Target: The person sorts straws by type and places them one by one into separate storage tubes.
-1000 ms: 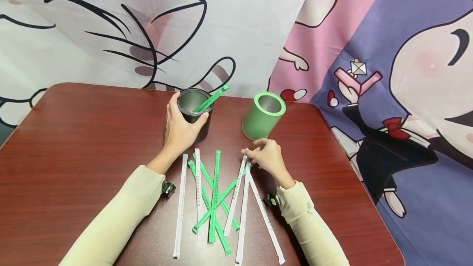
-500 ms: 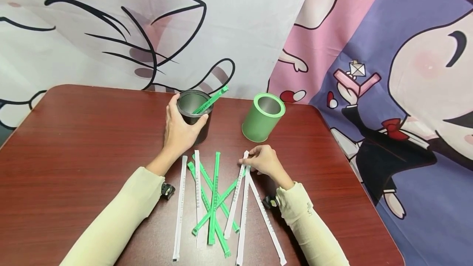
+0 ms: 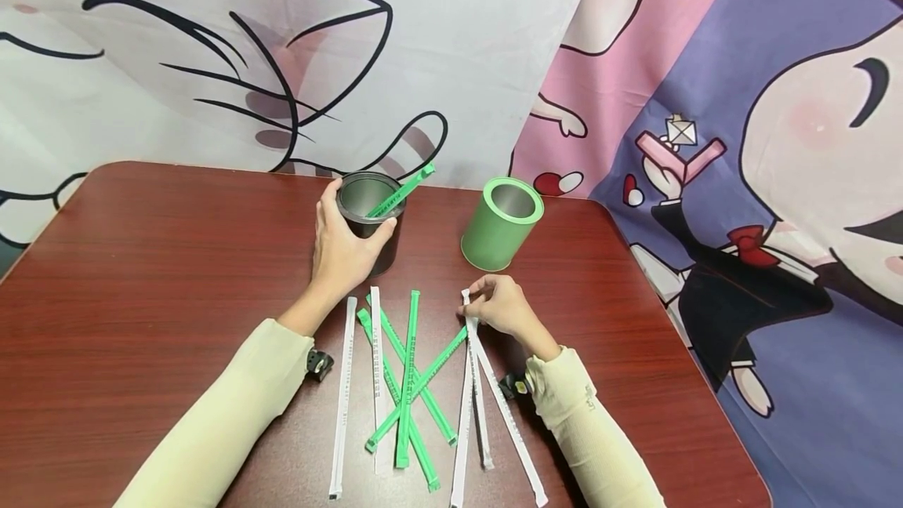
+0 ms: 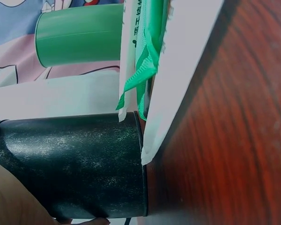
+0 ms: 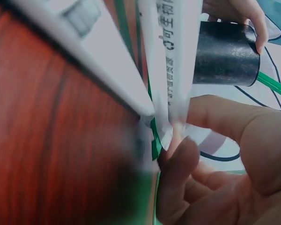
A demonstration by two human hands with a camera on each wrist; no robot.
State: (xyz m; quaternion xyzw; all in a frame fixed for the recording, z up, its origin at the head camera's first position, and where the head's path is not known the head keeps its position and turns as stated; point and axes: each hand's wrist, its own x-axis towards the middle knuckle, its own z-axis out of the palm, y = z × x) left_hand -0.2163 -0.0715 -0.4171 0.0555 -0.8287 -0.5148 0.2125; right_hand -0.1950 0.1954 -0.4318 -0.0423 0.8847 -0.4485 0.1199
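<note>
My left hand (image 3: 343, 253) grips a black cup (image 3: 386, 255) at the back of the table, thumb by its rim. A green-wrapped straw (image 3: 404, 193) leans inside that cup and sticks out over the right side. With thumb and forefinger, my right hand (image 3: 502, 308) pinches a white paper-wrapped straw (image 5: 182, 61) near its far end. That straw crosses over another white straw (image 3: 462, 445), and a third white straw (image 3: 511, 426) slants off to the right. A green straw (image 3: 443, 355) ends close to the right fingertips.
A green cup (image 3: 494, 237) stands behind my right hand. Several green straws (image 3: 409, 375) lie crossed mid-table, with white straws (image 3: 343, 398) to their left. A printed cloth (image 3: 480, 61) hangs behind the wooden table (image 3: 176, 257).
The pinched white straw's near end has swung right, away from the green straws and across another white straw. My right hand has shifted slightly. The left hand keeps its grip on the black cup.
</note>
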